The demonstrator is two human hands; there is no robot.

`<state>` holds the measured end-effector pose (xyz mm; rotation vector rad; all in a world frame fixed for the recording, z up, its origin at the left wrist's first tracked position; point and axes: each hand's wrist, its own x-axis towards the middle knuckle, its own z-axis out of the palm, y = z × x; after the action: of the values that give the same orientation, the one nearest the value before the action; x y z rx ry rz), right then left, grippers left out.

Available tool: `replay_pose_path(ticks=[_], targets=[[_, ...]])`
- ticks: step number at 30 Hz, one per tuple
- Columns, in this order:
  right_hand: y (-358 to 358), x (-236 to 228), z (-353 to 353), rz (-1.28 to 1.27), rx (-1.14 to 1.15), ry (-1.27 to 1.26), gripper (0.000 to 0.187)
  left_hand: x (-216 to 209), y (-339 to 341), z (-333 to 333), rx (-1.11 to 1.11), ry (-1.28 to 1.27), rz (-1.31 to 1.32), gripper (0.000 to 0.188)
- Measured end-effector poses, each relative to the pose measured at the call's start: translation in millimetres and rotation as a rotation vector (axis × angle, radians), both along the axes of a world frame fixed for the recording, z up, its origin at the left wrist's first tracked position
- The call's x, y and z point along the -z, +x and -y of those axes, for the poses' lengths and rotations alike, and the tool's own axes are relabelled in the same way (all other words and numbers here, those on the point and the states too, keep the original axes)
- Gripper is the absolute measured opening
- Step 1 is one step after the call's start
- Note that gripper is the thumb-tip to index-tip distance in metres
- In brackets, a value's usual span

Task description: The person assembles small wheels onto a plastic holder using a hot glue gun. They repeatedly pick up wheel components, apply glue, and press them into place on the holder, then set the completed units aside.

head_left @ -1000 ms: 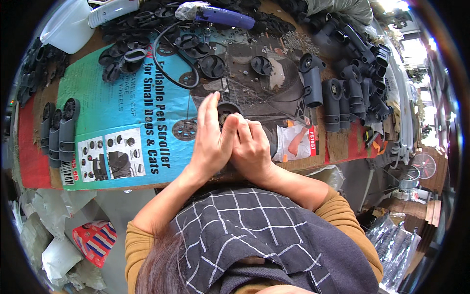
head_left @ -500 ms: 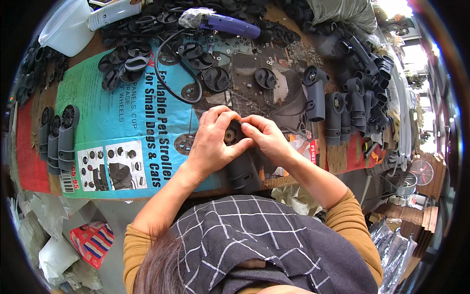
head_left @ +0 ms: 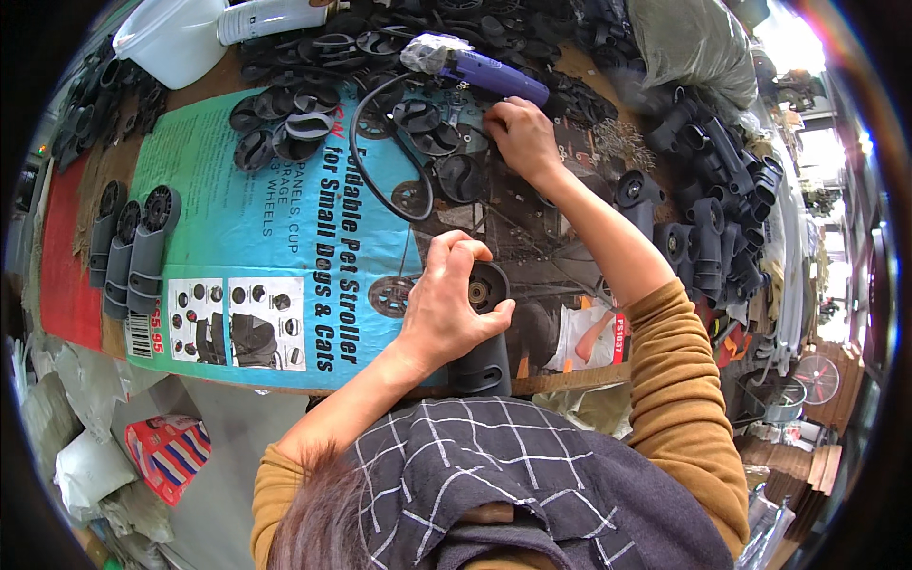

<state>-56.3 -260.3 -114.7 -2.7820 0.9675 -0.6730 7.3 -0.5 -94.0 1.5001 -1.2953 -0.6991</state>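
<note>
My left hand (head_left: 444, 309) is closed round a black plastic wheel housing (head_left: 482, 376) at the table's front edge. Its thumb and fingers curve about the round upper end, where a brass-coloured centre shows. My right hand (head_left: 524, 138) is stretched to the far side, beside a purple cylindrical power tool (head_left: 499, 76). Its fingers are bent down together at the tabletop among small scattered hardware; whatever is between the fingertips is hidden. Just left of that hand lie round black caps (head_left: 459, 178) with an S-shaped ridge.
A black cable (head_left: 353, 142) loops over the printed cardboard sheet (head_left: 223, 228). Three finished-looking wheel housings (head_left: 152, 242) stand at the left. Many dark housings (head_left: 712, 228) pile up at the right. A white tub (head_left: 171, 47) and spray can (head_left: 275, 19) sit at the back left.
My right hand has left the wheel housing and moved away to the far side near the purple tool. My left hand stays on the housing. The whole view has shifted slightly.
</note>
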Motion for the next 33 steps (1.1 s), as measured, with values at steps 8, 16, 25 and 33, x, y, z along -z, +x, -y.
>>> replay_pose_path(ticks=[8,16,25,33], targets=[[-28.8,-33.6,-45.2,0.125,-0.001,0.251,0.012,4.4,-1.3,1.6,-0.016,-0.038,-0.051,0.061],[-71.4,-72.4,-168.6,0.094,-0.035,0.811,0.009,13.5,-3.9,1.8,-0.049,-0.096,-0.042,0.064],[-67.2,-80.0,-167.9,0.013,-0.010,0.794,0.010,11.6,-3.7,1.0,-0.054,-0.126,-0.028,0.059],[-30.9,-53.3,-60.6,0.125,0.030,0.239,0.012,5.0,-2.3,10.4,0.030,-0.043,-0.050,0.062]])
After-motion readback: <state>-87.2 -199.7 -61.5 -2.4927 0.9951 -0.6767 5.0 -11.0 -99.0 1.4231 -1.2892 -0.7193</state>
